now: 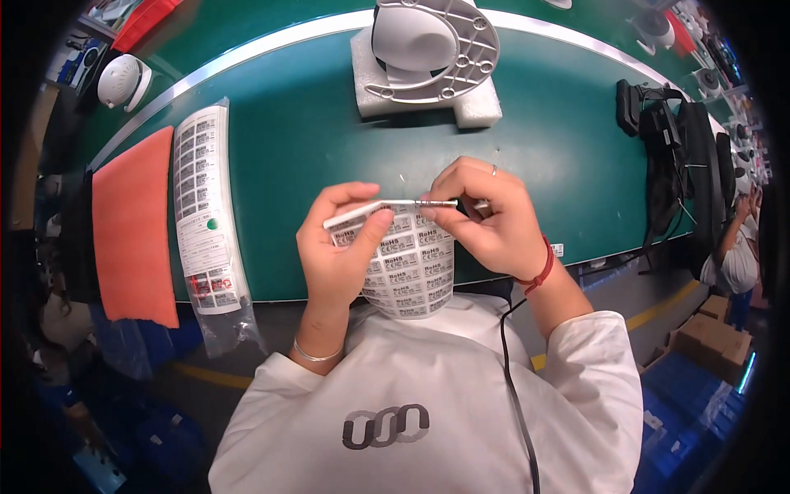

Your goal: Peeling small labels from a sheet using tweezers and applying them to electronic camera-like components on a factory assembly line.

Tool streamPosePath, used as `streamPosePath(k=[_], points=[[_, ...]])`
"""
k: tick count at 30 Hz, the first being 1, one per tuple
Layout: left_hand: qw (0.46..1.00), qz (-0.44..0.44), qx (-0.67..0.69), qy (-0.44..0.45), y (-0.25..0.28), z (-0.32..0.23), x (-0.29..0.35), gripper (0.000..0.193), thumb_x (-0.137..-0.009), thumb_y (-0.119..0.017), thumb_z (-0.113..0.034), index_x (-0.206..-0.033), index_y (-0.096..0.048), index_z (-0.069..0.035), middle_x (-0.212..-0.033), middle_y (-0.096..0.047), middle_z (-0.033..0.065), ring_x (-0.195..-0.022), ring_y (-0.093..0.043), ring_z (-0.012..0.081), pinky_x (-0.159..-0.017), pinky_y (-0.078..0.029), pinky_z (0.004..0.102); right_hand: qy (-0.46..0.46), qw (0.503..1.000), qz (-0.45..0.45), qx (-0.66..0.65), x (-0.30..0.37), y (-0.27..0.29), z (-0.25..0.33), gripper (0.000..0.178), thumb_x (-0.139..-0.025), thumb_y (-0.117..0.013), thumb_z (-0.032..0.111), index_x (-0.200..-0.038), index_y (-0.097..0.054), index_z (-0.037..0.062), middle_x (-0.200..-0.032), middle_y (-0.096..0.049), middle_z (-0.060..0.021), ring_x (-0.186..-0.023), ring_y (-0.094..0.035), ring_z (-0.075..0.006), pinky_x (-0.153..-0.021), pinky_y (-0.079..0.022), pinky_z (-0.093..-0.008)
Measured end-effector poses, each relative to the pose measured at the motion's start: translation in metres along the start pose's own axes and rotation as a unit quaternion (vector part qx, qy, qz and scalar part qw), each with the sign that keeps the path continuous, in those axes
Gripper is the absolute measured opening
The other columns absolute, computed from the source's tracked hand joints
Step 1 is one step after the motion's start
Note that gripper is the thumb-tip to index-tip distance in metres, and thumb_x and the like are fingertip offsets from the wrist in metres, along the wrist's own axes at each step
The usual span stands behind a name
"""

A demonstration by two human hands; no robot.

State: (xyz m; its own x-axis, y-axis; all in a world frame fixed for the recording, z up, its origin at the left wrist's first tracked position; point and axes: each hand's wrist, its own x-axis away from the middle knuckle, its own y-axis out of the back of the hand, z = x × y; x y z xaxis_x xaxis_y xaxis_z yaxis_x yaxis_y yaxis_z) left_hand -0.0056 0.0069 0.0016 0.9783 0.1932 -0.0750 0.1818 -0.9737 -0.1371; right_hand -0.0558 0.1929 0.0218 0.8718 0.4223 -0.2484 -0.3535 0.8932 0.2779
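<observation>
A white sheet of printed labels (409, 276) hangs from my hands at the near table edge and curves down toward my lap. My left hand (344, 235) is closed on its upper left part, thumb in front and fingers behind. The sheet's top edge is folded over into a narrow white strip. At the right end of that edge, my right hand (485, 210) pinches the sheet between thumb and fingers. A thin dark printed strip shows there along the edge. Whether a label is lifted off the backing I cannot tell.
Left on the green table (288, 148) lie an orange foam sheet (136, 230) and a plastic-wrapped label stack (202, 189). A white plastic device (420, 45) rests on white foam (477, 107) at the back. Black adapters with cables (658, 123) lie right. A cable (510, 370) runs down my shirt.
</observation>
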Motion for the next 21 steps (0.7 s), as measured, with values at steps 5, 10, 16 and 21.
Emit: streamPosePath(k=[5, 10, 16, 21], points=[[0.999, 0.010, 0.020, 0.029, -0.002, -0.001, -0.003, 0.034, -0.083, -0.071, 0.000, -0.114, -0.057, 0.000, -0.087, -0.068, 0.0060, -0.077, -0.062, 0.0064, -0.068, -0.049, 0.0197, 0.011, 0.998, -0.050, 0.032, -0.003, 0.003, 0.002, 0.009, -0.077, -0.075, 0.006, -0.083, -0.069, 0.0029, -0.080, -0.066, -0.0019, -0.054, -0.044, -0.0050, -0.047, -0.029, -0.0217], [0.999, 0.031, 0.007, 0.009, 0.001, -0.003, 0.001, 0.036, -0.083, -0.070, 0.001, -0.115, -0.055, 0.001, -0.085, -0.069, 0.0064, -0.076, -0.063, 0.0067, -0.067, -0.049, 0.0197, 0.084, 0.991, -0.043, 0.100, 0.002, 0.003, 0.000, 0.010, -0.076, -0.076, 0.005, -0.081, -0.068, 0.0026, -0.077, -0.065, -0.0027, -0.051, -0.043, -0.0057, -0.045, -0.029, -0.0219], [0.998, 0.027, 0.029, 0.040, 0.002, -0.002, 0.001, 0.039, -0.083, -0.070, 0.002, -0.117, -0.053, 0.001, -0.087, -0.069, 0.0071, -0.078, -0.064, 0.0079, -0.068, -0.050, 0.0199, 0.019, 0.998, -0.018, 0.050, 0.002, -0.002, 0.008, 0.012, -0.078, -0.074, 0.004, -0.081, -0.063, 0.0013, -0.075, -0.059, -0.0066, -0.054, -0.050, -0.0132, -0.047, -0.038, -0.0257], [1.000, 0.011, 0.010, 0.026, 0.001, -0.003, 0.000, 0.040, -0.082, -0.070, 0.002, -0.118, -0.052, 0.001, -0.089, -0.069, 0.0076, -0.078, -0.064, 0.0080, -0.068, -0.050, 0.0203, 0.018, 0.999, -0.040, 0.028, 0.002, -0.006, 0.005, 0.016, -0.076, -0.076, 0.003, -0.089, -0.067, 0.0017, -0.079, -0.060, -0.0051, -0.058, -0.051, -0.0115, -0.050, -0.039, -0.0252]])
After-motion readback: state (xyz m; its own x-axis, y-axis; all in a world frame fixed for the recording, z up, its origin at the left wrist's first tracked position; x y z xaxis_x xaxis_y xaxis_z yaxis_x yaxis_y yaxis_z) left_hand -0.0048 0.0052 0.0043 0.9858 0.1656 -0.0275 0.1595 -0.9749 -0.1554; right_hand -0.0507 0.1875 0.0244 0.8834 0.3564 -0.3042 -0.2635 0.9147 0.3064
